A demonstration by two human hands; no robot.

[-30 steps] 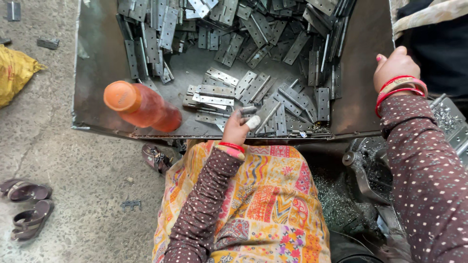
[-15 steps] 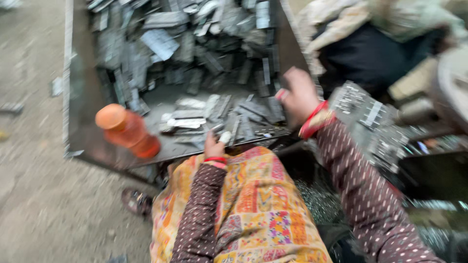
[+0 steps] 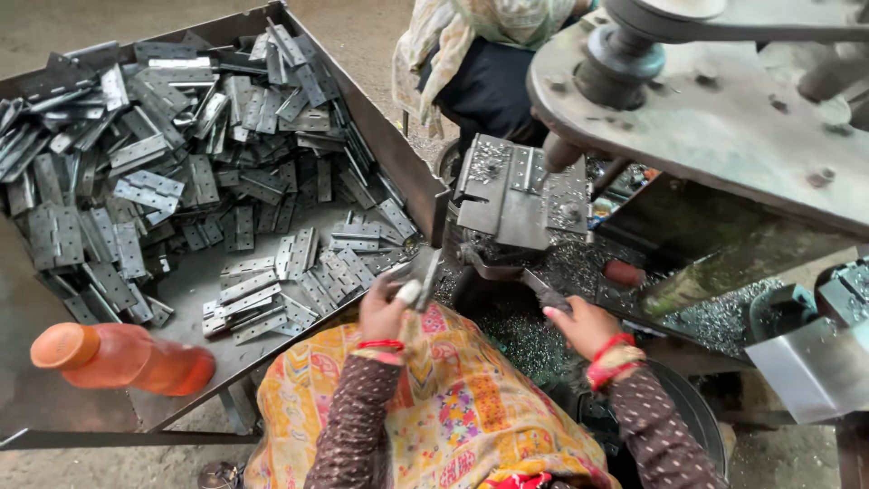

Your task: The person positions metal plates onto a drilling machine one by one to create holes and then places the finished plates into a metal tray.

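My left hand (image 3: 387,311) holds a grey metal hinge (image 3: 422,269) lifted off the heap, at the near right corner of the metal tray (image 3: 391,149). Inside the tray lie several loose hinges (image 3: 253,290) and a big pile (image 3: 136,136) farther back. My right hand (image 3: 582,326) grips a dark lever handle (image 3: 520,277) that runs to the drilling machine's clamp block (image 3: 516,190). Both wrists wear red bangles. A patterned cloth (image 3: 462,398) covers my lap.
An orange plastic bottle (image 3: 118,356) lies on the tray's near left corner. A heavy machine plate (image 3: 724,109) with a spindle overhangs on the right. Metal shavings (image 3: 715,317) cover the machine bed. Another person's clothing (image 3: 480,63) shows behind the machine.
The view swung right, from the tray to the machine. My left hand lifted a hinge off the tray toward the clamp. My right hand dropped from the tray's edge onto the lever handle.
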